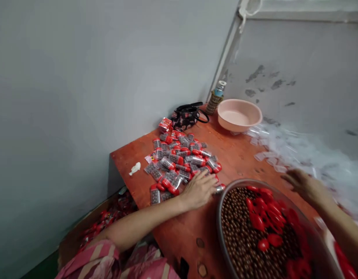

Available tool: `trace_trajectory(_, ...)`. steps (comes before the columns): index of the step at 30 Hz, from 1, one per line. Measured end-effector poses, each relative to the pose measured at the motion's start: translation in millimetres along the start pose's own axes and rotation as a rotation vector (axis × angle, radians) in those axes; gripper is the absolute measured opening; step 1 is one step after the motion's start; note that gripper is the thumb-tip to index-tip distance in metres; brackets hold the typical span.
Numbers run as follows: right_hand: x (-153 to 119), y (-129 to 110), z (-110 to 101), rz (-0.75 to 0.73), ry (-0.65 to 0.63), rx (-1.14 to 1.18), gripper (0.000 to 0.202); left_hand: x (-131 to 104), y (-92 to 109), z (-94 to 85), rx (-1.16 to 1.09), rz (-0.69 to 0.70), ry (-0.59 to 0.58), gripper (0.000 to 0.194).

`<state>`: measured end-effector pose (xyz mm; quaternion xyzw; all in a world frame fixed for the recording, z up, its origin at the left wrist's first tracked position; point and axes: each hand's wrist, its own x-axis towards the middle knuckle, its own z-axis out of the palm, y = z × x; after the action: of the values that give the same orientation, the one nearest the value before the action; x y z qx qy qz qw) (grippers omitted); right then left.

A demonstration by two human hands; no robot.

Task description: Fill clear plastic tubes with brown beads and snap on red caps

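My left hand (200,190) lies at the near right edge of a pile of filled clear containers with red caps (183,151). A container pokes out by its fingertips; whether the hand grips one is hidden. Over the right part of the table, my right hand (305,186) is blurred, near a heap of clear empty containers (301,151). Between my arms stands a large basin (220,217) of small brown balls (243,232), with loose red caps (264,213) on top.
A pink basin (239,114), a bottle (220,88) in a woven holder and a dark patterned bag (185,117) stand along the back of the red table (185,228). White scrap (135,168) lies at left. Below is a box of red-capped items (102,223).
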<state>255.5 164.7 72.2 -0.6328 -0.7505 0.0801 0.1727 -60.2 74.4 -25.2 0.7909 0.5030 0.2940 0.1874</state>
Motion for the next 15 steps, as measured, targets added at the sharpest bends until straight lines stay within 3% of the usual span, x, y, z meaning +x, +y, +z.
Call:
trace_trajectory(1,1.6,-4.5,2.5,0.021,-0.100,0.069,0.040,5.1,5.8,0.0,-0.057,-0.002,0.015,0.039)
trace_trajectory(3,-10.2,-13.2,6.6,-0.095,-0.198,0.183,0.036,16.5,17.3,3.8,-0.189,-0.016,0.007,0.049)
trace_trajectory(5,-41.2,-24.8,10.4,-0.205,-0.434,0.176,0.032,26.3,26.4,14.4,-0.320,-0.061,-0.048,0.065)
trace_trajectory(7,-80.5,-38.5,18.2,-0.211,-0.647,0.058,0.029,31.1,32.5,29.9,-0.435,-0.121,-0.101,0.069)
trace_trajectory(8,-98.9,-44.7,24.7,-0.186,-0.695,-0.075,0.023,31.4,34.6,37.8,-0.482,-0.142,-0.103,0.069)
trace_trajectory(11,-135.2,-57.9,52.8,-0.161,-0.714,-0.350,0.011,27.5,37.6,55.0,-0.603,-0.152,-0.007,0.070)
trace_trajectory(15,-136.7,-69.9,89.9,-0.093,-0.561,-0.234,0.016,24.2,38.1,59.6,-0.695,-0.156,0.103,0.068)
